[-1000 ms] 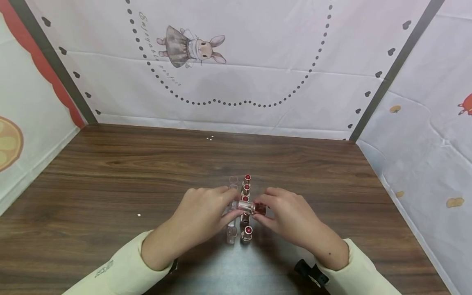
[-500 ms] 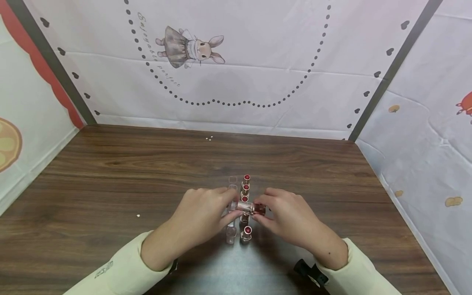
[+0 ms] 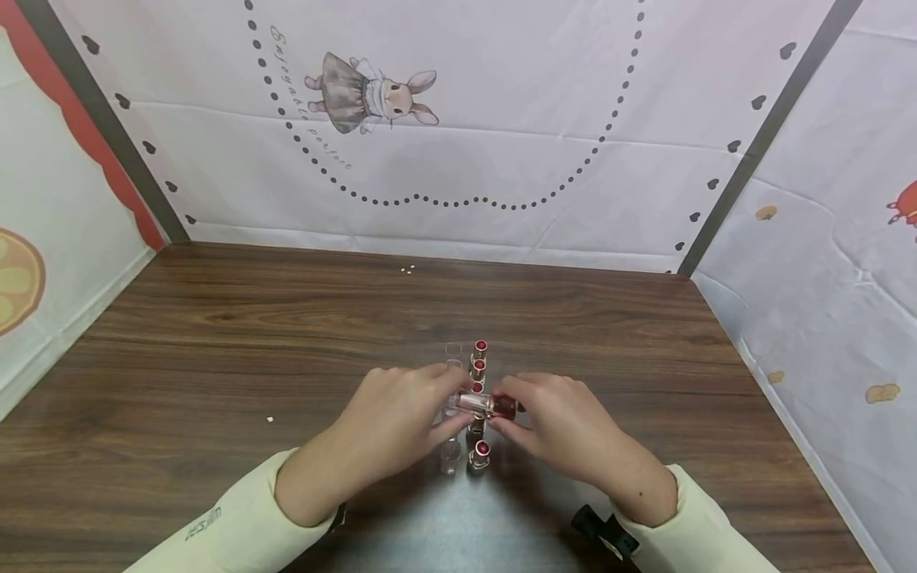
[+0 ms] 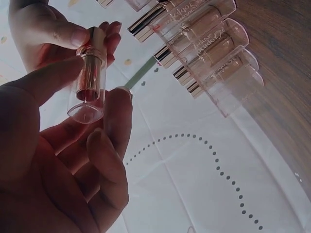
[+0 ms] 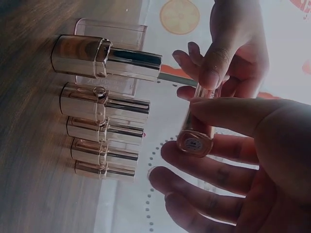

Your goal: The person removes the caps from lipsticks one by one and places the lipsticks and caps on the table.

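Observation:
Held level between both hands is a lipstick point(image 3: 474, 403) with a clear cap over its shiny metal tube. My left hand point(image 3: 401, 407) pinches the clear cap point(image 4: 86, 114) between thumb and fingers. From the other side my right hand point(image 3: 562, 418) grips the reddish base point(image 5: 195, 141), whose end carries a small round label. Below them runs a row of uncapped lipsticks standing upright, the nearest lipstick point(image 3: 480, 456) showing a dark red tip. Clear caps stand in a second row just left of these, the front cap point(image 3: 450, 455) among them. The hands and held lipstick hide the middle of both rows.
The wood-grain table point(image 3: 215, 318) meets a printed white cloth point(image 3: 501, 159) at the back and sides. Tiny white bits point(image 3: 408, 269) lie near the far edge, and one white speck point(image 3: 270, 419) lies left of my left hand. A black strap point(image 3: 605, 532) sits at the right wrist.
My left fingers have shifted slightly right, closer to the right hand. The held lipstick stays nearly in place, and the standing rows have not moved.

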